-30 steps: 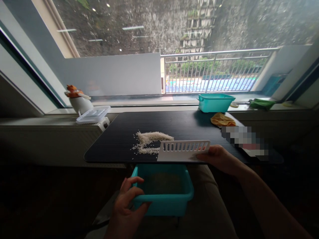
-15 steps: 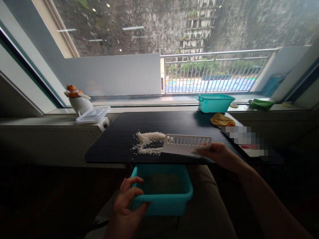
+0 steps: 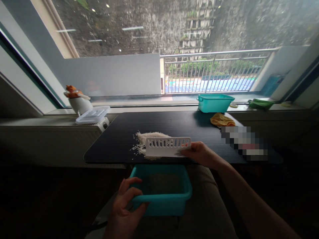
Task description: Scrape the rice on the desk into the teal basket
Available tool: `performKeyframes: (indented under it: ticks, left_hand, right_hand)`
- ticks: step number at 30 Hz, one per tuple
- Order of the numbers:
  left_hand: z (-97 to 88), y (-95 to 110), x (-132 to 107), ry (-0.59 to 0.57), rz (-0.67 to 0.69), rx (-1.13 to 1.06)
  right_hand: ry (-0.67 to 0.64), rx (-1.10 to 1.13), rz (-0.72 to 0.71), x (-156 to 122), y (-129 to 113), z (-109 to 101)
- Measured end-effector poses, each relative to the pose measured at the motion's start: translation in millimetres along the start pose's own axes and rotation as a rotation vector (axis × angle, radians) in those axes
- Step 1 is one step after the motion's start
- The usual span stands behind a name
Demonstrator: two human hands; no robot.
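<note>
My right hand (image 3: pixel 199 154) grips the right end of a white slotted plastic panel (image 3: pixel 167 147), which stands on its long edge on the black mat (image 3: pixel 174 124). The panel sits over the near side of a pile of white rice grains (image 3: pixel 146 137) on the mat. Below the mat's front edge, on my lap, rests a teal plastic basket (image 3: pixel 161 189) with some rice in it. My left hand (image 3: pixel 124 207) holds the basket's near left corner, thumb on the rim.
A second teal basket (image 3: pixel 215 102) stands at the mat's far right, with a yellow cloth (image 3: pixel 220 120) just in front of it. A clear lidded box (image 3: pixel 93 115) and a white figurine (image 3: pixel 78 99) sit on the ledge at left. A green cloth (image 3: pixel 261 104) lies on the sill.
My right hand has slid the white panel to the left along the mat, from beside the rice pile to in front of it. The left hand and basket have barely moved.
</note>
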State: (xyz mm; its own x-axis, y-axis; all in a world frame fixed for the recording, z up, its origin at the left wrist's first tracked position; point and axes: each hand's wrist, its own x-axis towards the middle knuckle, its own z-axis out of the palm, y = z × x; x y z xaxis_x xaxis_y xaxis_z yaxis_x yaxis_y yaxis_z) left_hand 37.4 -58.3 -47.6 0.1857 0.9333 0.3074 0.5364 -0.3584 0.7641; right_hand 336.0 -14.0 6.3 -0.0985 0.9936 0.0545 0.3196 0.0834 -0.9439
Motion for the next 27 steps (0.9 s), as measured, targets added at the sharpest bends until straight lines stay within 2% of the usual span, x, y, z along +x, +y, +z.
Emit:
performKeyframes:
  ticks: [6,17,23,27]
  left_hand:
    - [-1.5,-2,1,0.019,0.035,0.019]
    - [-2.2,0,3,0.028,0.050,-0.002]
    - [-2.7,4,3,0.019,0.022,-0.033]
    - [-3.2,5,3,0.016,0.046,-0.009]
  right_hand:
    - [0.050,-0.033,0.018,-8,3,-12]
    - [-0.012,-0.003,0.050,-27,5,-23]
    - [0.036,-0.026,0.071,-31,10,-32]
    - [0.001,0.012,0.088,-36,10,-31]
